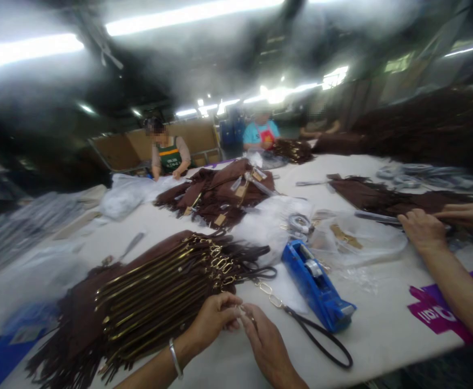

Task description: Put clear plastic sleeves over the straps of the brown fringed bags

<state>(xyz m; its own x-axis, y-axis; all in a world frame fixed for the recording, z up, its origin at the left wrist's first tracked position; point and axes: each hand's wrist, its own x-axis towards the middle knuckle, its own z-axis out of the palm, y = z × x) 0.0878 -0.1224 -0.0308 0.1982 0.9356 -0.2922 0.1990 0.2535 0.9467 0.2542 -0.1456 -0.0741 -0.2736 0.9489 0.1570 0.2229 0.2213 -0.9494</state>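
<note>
My left hand (211, 319) and my right hand (267, 346) meet near the table's front edge, fingertips pinched together on the gold chain end (271, 294) of a dark wrist strap (321, 340) that loops off to the right. A silver bangle sits on my left wrist. Just left of my hands lies a fanned stack of brown fringed bags (147, 297) with gold zippers and clasps. A blue tape dispenser (315, 286) stands right of the strap.
A co-worker's hands (425, 229) rest on brown material at the right, near clear plastic bags (358, 237). Another pile of brown bags (216, 192) lies mid-table. Two people work at the far end. A purple printed sheet (443, 310) lies at right.
</note>
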